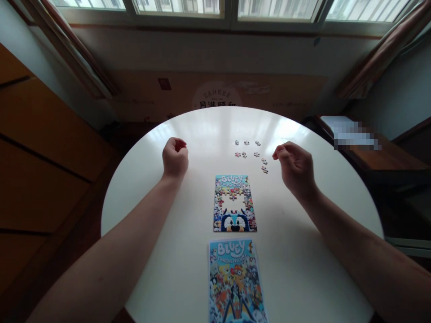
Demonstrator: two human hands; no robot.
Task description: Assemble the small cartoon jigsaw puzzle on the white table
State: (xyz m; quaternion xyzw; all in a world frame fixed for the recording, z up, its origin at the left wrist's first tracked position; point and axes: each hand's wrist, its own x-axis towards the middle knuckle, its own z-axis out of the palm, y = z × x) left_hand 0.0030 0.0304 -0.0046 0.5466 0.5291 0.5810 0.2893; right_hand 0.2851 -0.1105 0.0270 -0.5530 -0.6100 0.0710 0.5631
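Observation:
A partly assembled jigsaw puzzle [235, 221] with a "BLUEY" heading lies on the round white table [188, 211], and a gap in its middle shows the tabletop. Below it is a matching printed picture [235, 269], cut off by the bottom edge of view. Several loose puzzle pieces [247, 143] are scattered beyond the puzzle, towards the right. My left hand [175, 158] is curled into a fist left of the pieces, with nothing visible in it. Just right of the pieces, my right hand [296, 168] is closed with its fingertips together; whatever they may hold is hidden.
Windows [178, 6] run along the far wall above a printed banner [134, 94]. To the right stands a wooden side table [390, 161] with a partly blurred white item [350, 130] on it. An orange-brown cabinet [50, 134] is at the left.

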